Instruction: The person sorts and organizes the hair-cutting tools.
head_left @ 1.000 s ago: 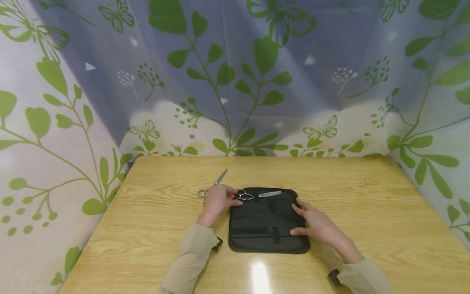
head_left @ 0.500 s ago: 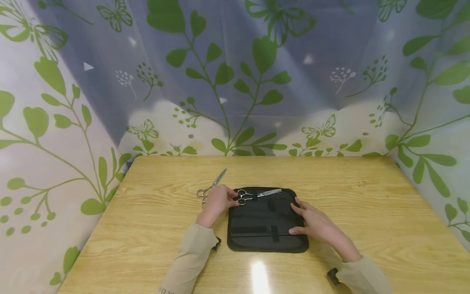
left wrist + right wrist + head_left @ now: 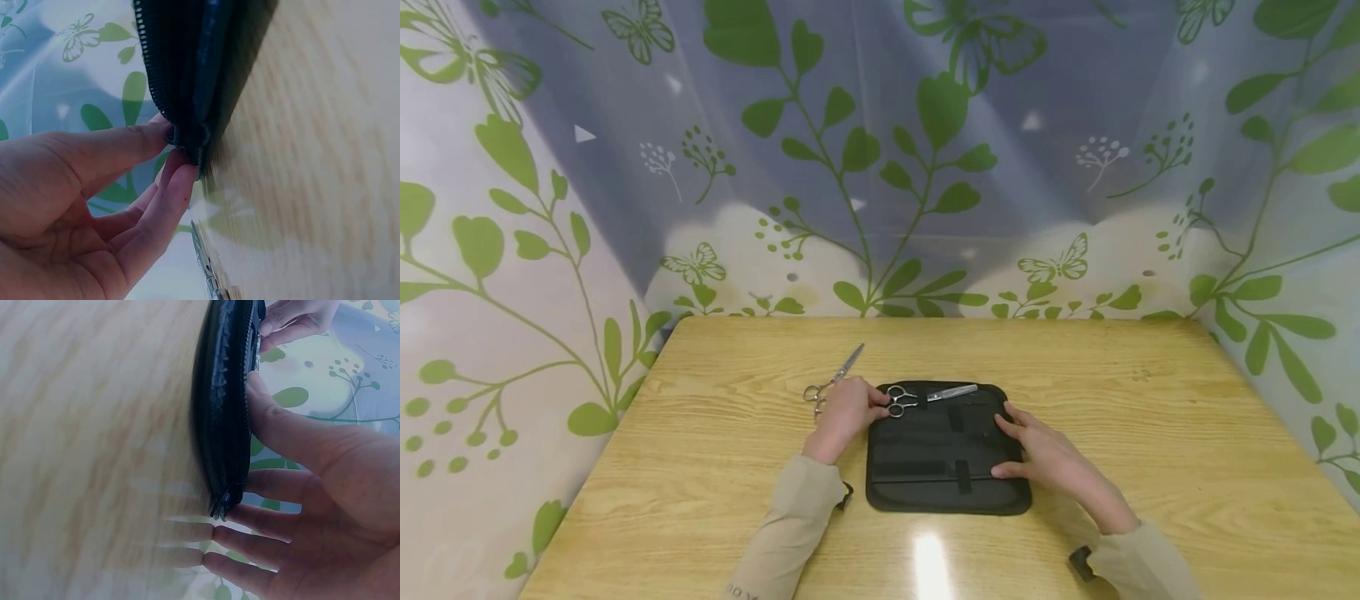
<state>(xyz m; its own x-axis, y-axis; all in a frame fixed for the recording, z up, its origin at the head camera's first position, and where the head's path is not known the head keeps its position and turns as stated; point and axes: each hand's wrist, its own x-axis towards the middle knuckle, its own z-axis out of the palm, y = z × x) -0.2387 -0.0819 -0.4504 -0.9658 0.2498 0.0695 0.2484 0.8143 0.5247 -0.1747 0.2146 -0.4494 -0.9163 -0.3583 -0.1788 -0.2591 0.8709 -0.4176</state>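
A flat black scissors case [image 3: 910, 492] lies on the table in the head view. Silver scissors [image 3: 953, 392] lie along its far side, a dark strap crossing them between handle rings and blade. My left hand [image 3: 844, 412] pinches at the ring end of these scissors, thumb and fingertips over the case's left edge; in the left wrist view the fingertips [image 3: 184, 178] meet beside the zipper edge and partly hide the grip. My right hand [image 3: 1051, 458] rests along the case's right edge, fingers spread, thumb on its upper side. A second pair of scissors [image 3: 847, 364] lies left of the case.
The wooden table [image 3: 1157, 450] is bounded at the back and sides by a leaf-and-butterfly patterned cloth [image 3: 880, 167]. Part of the second scissors is hidden behind my left hand. A dark strap shows at each wrist.
The scissors in the case have shifted slightly to the right and away from me. My left fingertips have moved only a little; the right hand stays in place.
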